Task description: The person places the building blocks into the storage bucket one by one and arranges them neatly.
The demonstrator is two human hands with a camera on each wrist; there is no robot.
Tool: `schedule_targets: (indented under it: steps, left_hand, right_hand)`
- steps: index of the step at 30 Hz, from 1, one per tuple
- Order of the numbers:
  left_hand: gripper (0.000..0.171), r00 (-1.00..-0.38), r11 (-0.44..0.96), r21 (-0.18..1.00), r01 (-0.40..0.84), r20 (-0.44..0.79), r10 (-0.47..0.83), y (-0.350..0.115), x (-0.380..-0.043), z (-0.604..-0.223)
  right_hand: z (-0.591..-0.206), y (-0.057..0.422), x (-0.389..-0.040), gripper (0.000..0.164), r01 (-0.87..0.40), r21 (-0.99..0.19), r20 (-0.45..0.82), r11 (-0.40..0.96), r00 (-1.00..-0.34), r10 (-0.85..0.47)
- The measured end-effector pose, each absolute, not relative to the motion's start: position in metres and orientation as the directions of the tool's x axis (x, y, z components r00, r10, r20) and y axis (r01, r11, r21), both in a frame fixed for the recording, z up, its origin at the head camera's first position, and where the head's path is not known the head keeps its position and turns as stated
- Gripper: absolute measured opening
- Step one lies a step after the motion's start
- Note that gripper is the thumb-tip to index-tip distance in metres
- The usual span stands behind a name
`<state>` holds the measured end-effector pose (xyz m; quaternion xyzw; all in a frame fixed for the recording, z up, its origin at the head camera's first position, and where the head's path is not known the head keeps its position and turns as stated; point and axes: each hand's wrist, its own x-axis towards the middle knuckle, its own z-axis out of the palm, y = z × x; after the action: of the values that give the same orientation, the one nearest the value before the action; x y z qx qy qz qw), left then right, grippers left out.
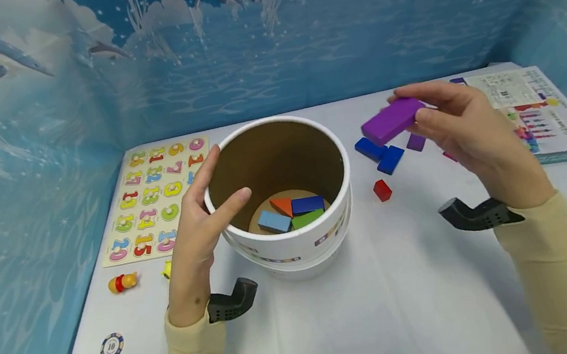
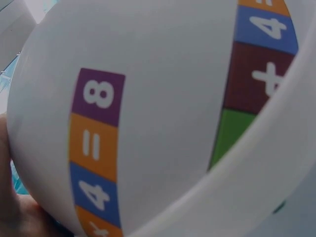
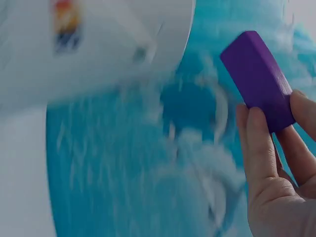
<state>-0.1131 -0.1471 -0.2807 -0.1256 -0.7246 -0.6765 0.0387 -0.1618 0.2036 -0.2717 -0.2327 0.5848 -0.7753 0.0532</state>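
Observation:
A white bucket point(image 1: 292, 241) with printed sums stands mid-table, holding several wooden blocks: light blue point(image 1: 274, 222), dark blue point(image 1: 307, 205), green point(image 1: 307, 218) and orange point(image 1: 281, 206). My left hand point(image 1: 198, 224) grips its left rim, thumb over the edge and fingers along the outside. In the left wrist view, the bucket's wall point(image 2: 168, 118) fills most of the picture. To the right of the bucket, my right hand point(image 1: 471, 128) pinches a purple block point(image 1: 393, 119) above the table. The right wrist view shows that block point(image 3: 259, 79) between thumb and fingertips.
Blue blocks point(image 1: 390, 160), a small purple block point(image 1: 416, 142) and a red block point(image 1: 382, 190) lie right of the bucket. A printed box point(image 1: 556, 105) sits farther right. On the left are a number board point(image 1: 140, 214), a toy figure point(image 1: 123, 282) and a chip point(image 1: 111, 347).

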Motion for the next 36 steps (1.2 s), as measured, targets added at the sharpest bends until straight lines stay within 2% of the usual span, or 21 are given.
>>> schedule_targets:
  steps: [2,4,9,15,20,23,25,27,29,31,33,36]
  left_hand:
    - [0.071,-0.966,0.035,0.973,0.229,0.222,0.133,-0.147,-0.113,-0.28]
    - [0.073,-0.966,0.02,0.974,0.225,0.22,0.139,-0.148,-0.112,-0.279]
    - [0.072,-0.969,0.006,0.978,0.208,0.206,0.138,-0.146,-0.111,-0.279]
    - [0.071,-0.969,0.01,0.979,0.205,0.201,0.143,-0.145,-0.111,-0.279]
    - [0.071,-0.968,0.017,0.977,0.212,0.208,0.14,-0.147,-0.111,-0.279]
    - [0.071,-0.966,0.015,0.975,0.22,0.216,0.141,-0.148,-0.112,-0.279]
    - [0.072,-0.966,0.017,0.975,0.221,0.216,0.141,-0.149,-0.112,-0.28]
    - [0.072,-0.967,0.02,0.976,0.218,0.214,0.138,-0.149,-0.112,-0.28]
    - [0.072,-0.968,0.025,0.977,0.214,0.209,0.137,-0.148,-0.111,-0.28]
    - [0.072,-0.969,0.03,0.977,0.212,0.206,0.139,-0.148,-0.111,-0.28]
    - [0.072,-0.968,0.042,0.976,0.216,0.208,0.136,-0.148,-0.111,-0.28]
    - [0.072,-0.967,0.059,0.972,0.228,0.219,0.131,-0.148,-0.111,-0.279]
  right_hand:
    - [-0.254,0.18,-0.165,0.034,-0.173,-0.922,0.322,-0.347,-0.839,-0.438]
    - [-0.244,0.158,-0.17,0.033,-0.146,-0.937,0.302,-0.318,-0.797,-0.523]
    - [-0.233,0.113,-0.188,0.032,-0.134,-0.989,0.143,-0.065,-0.743,-0.653]
    - [-0.227,0.088,-0.207,0.035,-0.279,-0.944,0.057,0.178,-0.667,-0.743]
    - [-0.224,0.072,-0.211,0.034,-0.428,-0.856,-0.026,0.29,-0.525,-0.851]
    - [-0.225,0.067,-0.209,0.033,-0.507,-0.805,-0.03,0.308,-0.484,-0.875]
    - [-0.228,0.069,-0.208,0.033,-0.534,-0.795,0.018,0.289,-0.496,-0.868]
    - [-0.23,0.078,-0.205,0.033,-0.532,-0.811,0.104,0.244,-0.541,-0.835]
    - [-0.235,0.095,-0.201,0.033,-0.498,-0.847,0.197,0.187,-0.621,-0.759]
    - [-0.243,0.119,-0.197,0.034,-0.434,-0.89,0.259,0.14,-0.734,-0.628]
    - [-0.26,0.147,-0.197,0.035,-0.351,-0.929,0.26,0.116,-0.844,-0.469]
    - [-0.303,0.187,-0.202,0.041,-0.189,-0.963,0.139,0.194,-0.959,-0.246]
